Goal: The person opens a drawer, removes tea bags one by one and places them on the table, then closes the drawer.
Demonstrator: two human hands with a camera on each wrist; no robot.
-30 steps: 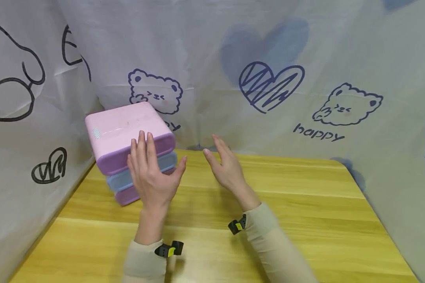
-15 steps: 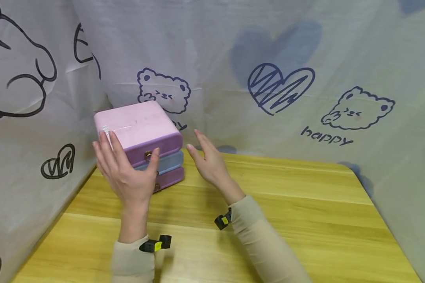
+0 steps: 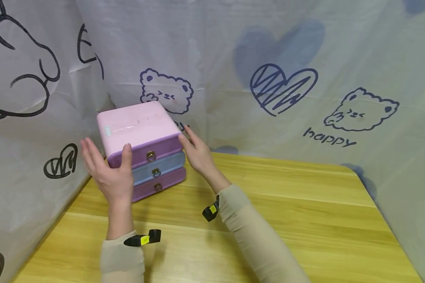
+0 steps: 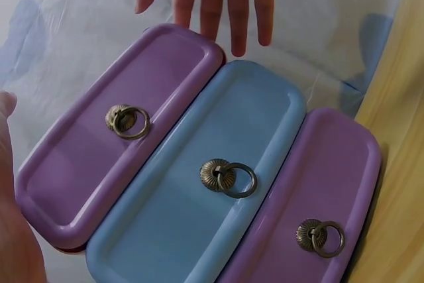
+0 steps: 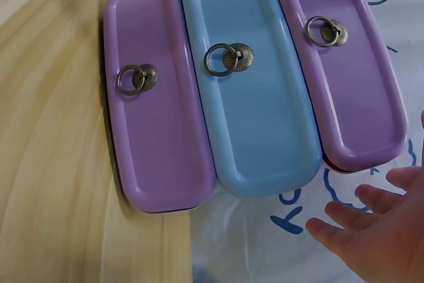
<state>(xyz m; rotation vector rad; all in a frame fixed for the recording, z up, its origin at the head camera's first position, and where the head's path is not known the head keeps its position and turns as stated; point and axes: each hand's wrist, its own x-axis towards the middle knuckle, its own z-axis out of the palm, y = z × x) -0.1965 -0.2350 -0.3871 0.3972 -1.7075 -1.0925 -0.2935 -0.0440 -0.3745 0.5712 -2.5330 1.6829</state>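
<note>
A small three-drawer box [image 3: 138,125] stands on the wooden table at the left, with a pale pink top and a small patterned patch on it. Its drawer fronts run purple [image 3: 170,146], light blue [image 3: 173,162] and purple [image 3: 173,179] from top to bottom, all pushed in. Each front has a brass ring pull [image 4: 228,177]. My left hand [image 3: 108,175] is at the box's left side, fingers straight and thumb up by the front corner. At the right side is my right hand [image 3: 200,157], fingers extended. Whether either hand touches the box, I cannot tell.
The yellow wood-grain table [image 3: 287,212] stretches to the right of the box. A white cloth [image 3: 219,106] with drawn bears and hearts hangs behind it. Another cloth wall [image 3: 21,157] stands close on the left.
My left hand has moved left from before the box's front to its left side, uncovering the ring pulls. My right hand has come left to the box's right side. The head view has shifted slightly.
</note>
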